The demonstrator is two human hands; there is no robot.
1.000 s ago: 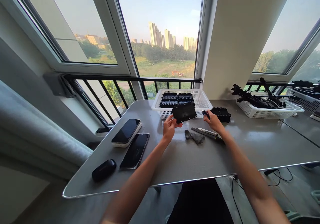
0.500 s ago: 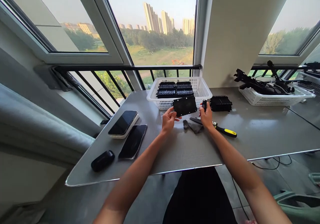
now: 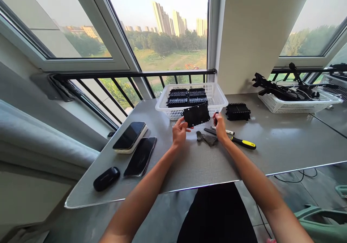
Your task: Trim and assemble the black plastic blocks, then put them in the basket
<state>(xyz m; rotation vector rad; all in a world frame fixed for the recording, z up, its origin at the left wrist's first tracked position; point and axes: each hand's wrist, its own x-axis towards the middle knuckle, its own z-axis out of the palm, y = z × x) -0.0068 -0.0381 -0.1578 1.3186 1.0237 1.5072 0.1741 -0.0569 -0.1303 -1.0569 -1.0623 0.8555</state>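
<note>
My left hand (image 3: 180, 131) is closed on the lower left corner of a flat black rectangular plastic panel (image 3: 196, 115), tilted upright over the table. Beside the panel's right edge, my right hand (image 3: 220, 124) is wrapped round a small black object (image 3: 216, 118); most of it is hidden by the fingers. Under that hand lie a flat-bladed tool with a black and yellow handle (image 3: 245, 143) and a slim white pen-like tool (image 3: 230, 132). A crumpled dark grey cloth (image 3: 208, 139) rests between the hands.
Behind the panel stands a white basket (image 3: 220, 103) with several black ribbed parts (image 3: 177, 97). Another black part stack (image 3: 238, 111) sits right of it. At far right, a basket (image 3: 283, 108) holds black devices and cables. Phones (image 3: 141, 156) and a black case (image 3: 106, 179) lie left.
My right hand has turned, so the small black object now shows less above its fingers. The panel stays in my left hand. The whole view has shifted slightly.
</note>
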